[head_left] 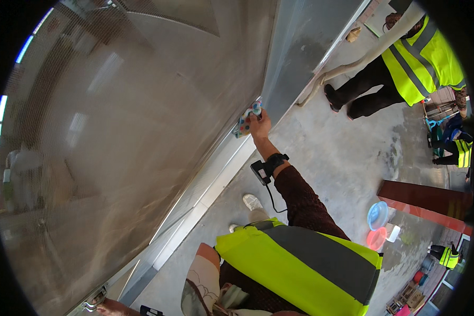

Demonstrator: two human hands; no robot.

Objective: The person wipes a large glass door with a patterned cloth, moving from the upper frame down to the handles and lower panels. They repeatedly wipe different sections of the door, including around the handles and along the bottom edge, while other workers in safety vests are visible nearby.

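Observation:
A large, dull, translucent panel [142, 98] in a metal frame [205, 166] fills the left of the view. My right hand [260, 123] holds a crumpled cloth with coloured dots [243, 125] against the frame's edge, beside the panel. A black strap with a small box [262, 172] is worn on that wrist. Low at the left, my left hand [112, 307] touches a metal latch or handle [94, 300] on the frame; its fingers are partly cut off by the dark rim, so its grip is hard to judge.
A person in a yellow vest [422, 59] stands at the upper right beside a long pale hose or branch [351, 67]. A blue basin [377, 215], a red basin [376, 238] and a reddish-brown pillar [422, 199] are at the right. More people in vests are farther off.

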